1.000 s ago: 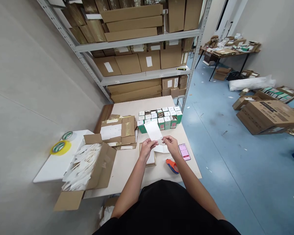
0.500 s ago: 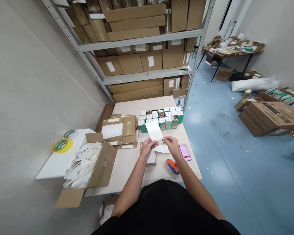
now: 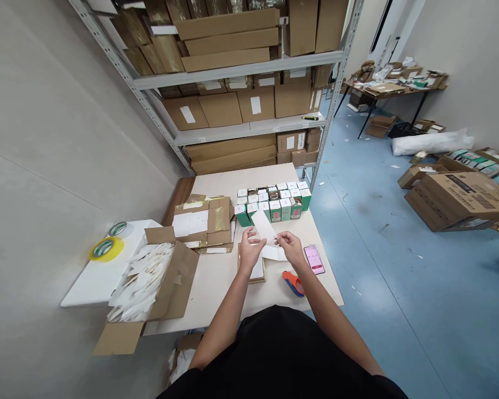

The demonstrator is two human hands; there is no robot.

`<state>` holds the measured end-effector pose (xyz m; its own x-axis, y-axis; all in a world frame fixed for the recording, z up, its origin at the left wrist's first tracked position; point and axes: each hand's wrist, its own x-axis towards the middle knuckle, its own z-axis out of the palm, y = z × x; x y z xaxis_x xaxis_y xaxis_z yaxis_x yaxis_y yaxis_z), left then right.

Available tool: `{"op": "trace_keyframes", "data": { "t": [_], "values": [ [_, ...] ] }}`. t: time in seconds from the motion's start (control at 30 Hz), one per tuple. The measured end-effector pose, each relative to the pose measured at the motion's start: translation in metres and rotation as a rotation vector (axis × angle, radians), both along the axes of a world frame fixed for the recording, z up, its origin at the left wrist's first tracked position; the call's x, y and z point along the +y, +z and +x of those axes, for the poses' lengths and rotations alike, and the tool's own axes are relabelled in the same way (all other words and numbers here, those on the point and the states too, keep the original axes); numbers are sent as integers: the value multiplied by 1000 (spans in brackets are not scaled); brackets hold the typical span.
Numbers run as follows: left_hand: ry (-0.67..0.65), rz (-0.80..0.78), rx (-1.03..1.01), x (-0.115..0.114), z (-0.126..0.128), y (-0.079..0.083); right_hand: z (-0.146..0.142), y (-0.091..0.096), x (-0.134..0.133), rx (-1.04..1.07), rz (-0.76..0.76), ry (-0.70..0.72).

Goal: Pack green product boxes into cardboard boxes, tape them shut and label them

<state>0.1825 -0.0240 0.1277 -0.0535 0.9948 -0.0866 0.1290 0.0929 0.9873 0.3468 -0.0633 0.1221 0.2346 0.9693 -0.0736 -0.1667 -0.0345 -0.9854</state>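
Observation:
A white paper strip [image 3: 263, 224], narrower in view than before, is pinched at its lower right edge by my right hand [image 3: 290, 247]. My left hand [image 3: 250, 250] is beside the strip's lower left, its fingers apart; whether a fingertip touches the paper is hard to see. Below the hands, another white paper sheet [image 3: 274, 254] lies on the table, partly over a flat cardboard piece [image 3: 258, 279]. Just beyond the strip stand rows of small green-and-white boxes [image 3: 275, 209]. An orange-and-blue tape dispenser or cutter [image 3: 293, 282] lies near my right forearm.
A pink-screened phone [image 3: 314, 259] lies by the table's right edge. To the left are flattened cardboard [image 3: 219, 217] and an open carton of paper scraps [image 3: 172, 282]. Tape rolls [image 3: 106, 249] sit on a white surface. A metal shelf [image 3: 249, 128] with cartons stands behind the table.
My left hand has let its grip on the paper's left corner loosen, with fingers spreading. The strip has turned and looks narrower. My right hand has stayed nearly in place.

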Motion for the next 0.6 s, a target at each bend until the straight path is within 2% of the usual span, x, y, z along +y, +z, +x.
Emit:
{"op": "trace_keyframes", "data": {
  "t": [0.1, 0.17, 0.23, 0.4, 0.53, 0.6],
  "values": [
    [-148, 207, 145, -5, 4, 10, -2, 1, -1, 26, 27, 21],
    [-272, 262, 151, -9, 7, 16, -3, 2, -2, 49, 63, 39],
    [-323, 262, 129, -11, 11, 19, -4, 4, -3, 48, 112, 54],
    [-290, 215, 37, -10, 11, 19, -2, 5, -5, -21, 206, 69],
    [-209, 85, -73, -8, 9, 16, -3, 2, -10, -29, 181, 53],
    [-223, 26, -144, -9, 10, 12, -4, 1, -12, -2, 157, 40]
  ]
}}
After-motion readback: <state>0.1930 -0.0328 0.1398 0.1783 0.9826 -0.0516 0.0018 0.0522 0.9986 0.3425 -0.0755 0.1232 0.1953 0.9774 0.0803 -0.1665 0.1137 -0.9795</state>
